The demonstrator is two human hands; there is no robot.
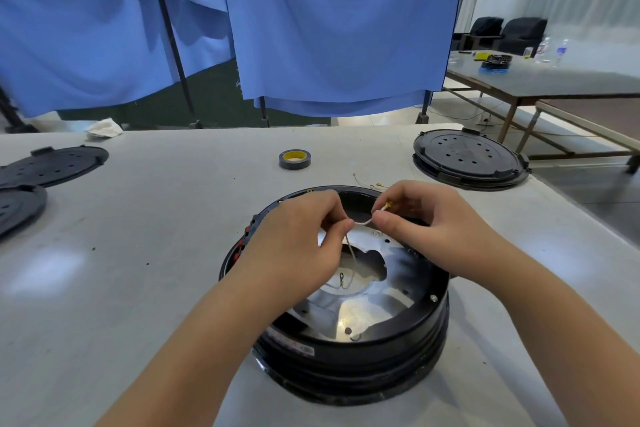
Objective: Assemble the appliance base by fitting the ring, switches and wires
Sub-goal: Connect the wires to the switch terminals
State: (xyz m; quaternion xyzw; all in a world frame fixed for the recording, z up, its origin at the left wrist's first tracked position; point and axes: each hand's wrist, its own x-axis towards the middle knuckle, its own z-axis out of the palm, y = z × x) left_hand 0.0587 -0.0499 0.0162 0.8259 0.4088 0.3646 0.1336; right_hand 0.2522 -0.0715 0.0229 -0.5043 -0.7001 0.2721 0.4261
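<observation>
The black round appliance base [398,333] stands on the white table in front of me, with a shiny metal plate [377,308] inside it. Over its opening both hands hold one thin white wire [362,222]. My left hand [304,236] pinches the wire near its middle. My right hand [426,218] pinches the end with the small yellow terminal [388,205]. The wire's lower part hangs down to a ring terminal [341,277] above the plate. Red switch parts [247,229] show at the base's left rim.
A roll of dark tape [294,159] lies beyond the base. A black vented lid [469,158] sits at the right, two more black lids [52,166] at the left. Loose thin wires [367,182] lie behind my right hand. Blue curtains hang behind the table.
</observation>
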